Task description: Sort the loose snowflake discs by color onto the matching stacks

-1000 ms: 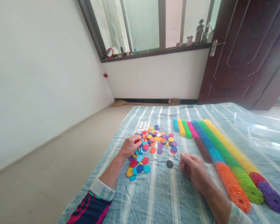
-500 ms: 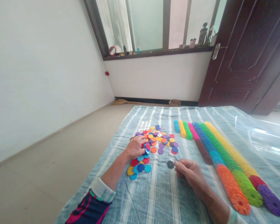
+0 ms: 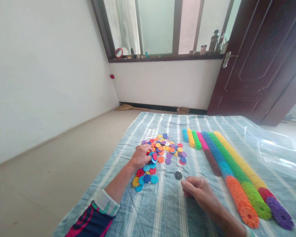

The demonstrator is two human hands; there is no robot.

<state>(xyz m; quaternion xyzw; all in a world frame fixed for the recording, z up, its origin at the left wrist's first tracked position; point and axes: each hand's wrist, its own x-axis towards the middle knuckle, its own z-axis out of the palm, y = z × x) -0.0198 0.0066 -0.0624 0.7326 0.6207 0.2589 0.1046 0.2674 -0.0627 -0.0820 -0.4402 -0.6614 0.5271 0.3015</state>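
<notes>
On the striped cloth (image 3: pixel 160 214), left of its middle, lies a loose heap of notched discs (image 3: pixel 160 148), with the left hand (image 3: pixel 141 157) over its left side, fingers curled downward; whether they pinch a disc I cannot tell. Overlapping as they do, neighbouring discs could slide or scatter if those fingers drag across them, or two could come up together. Each disc is round and points no way; the heap itself bends, one branch running toward the near edge, the other stretching rightward along the far side. Apart from it, a black disc (image 3: pixel 178 175) lies flat, just beside the right hand (image 3: pixel 196 186), whose fingers are bent, their grip hidden; a stray knuckle might push it aside. Farther right, overlapped disc rows (image 3: pixel 234 164) slant from far left to near right; a brushing forearm could spoil their line.
</notes>
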